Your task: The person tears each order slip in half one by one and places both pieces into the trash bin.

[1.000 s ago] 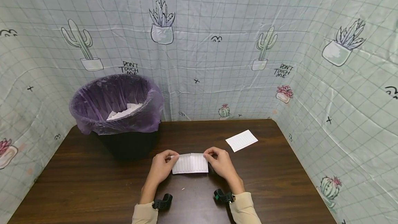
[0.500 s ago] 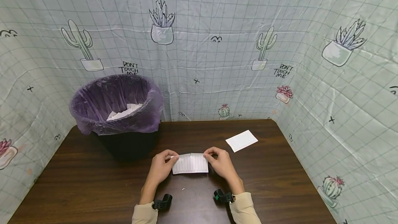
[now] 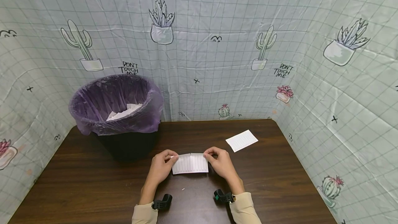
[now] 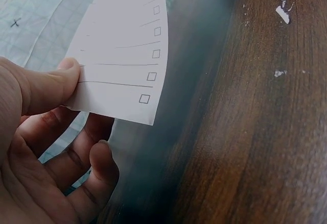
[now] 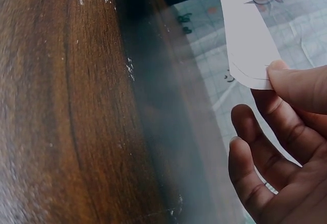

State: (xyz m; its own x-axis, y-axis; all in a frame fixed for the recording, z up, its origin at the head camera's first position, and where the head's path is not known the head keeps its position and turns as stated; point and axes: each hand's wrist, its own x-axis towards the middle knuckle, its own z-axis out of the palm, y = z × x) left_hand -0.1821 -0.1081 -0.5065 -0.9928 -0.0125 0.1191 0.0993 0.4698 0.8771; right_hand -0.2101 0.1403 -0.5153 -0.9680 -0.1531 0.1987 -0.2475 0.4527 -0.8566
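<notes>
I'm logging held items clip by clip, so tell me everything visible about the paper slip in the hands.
The paper slip is white, thin and roughly rectangular, printed with dark parallel lines and a row of small square boxes along the edge nearest the person. A small nick shows midway on its far edge; whether it is a tear is unclear. Slightly bowed, it is held above the brown table. The left hand and right hand each pinch one end near the far corners.

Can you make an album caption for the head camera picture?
A left hand and right hand pinch lined paper over a table, near a purple-lined bin.
</notes>
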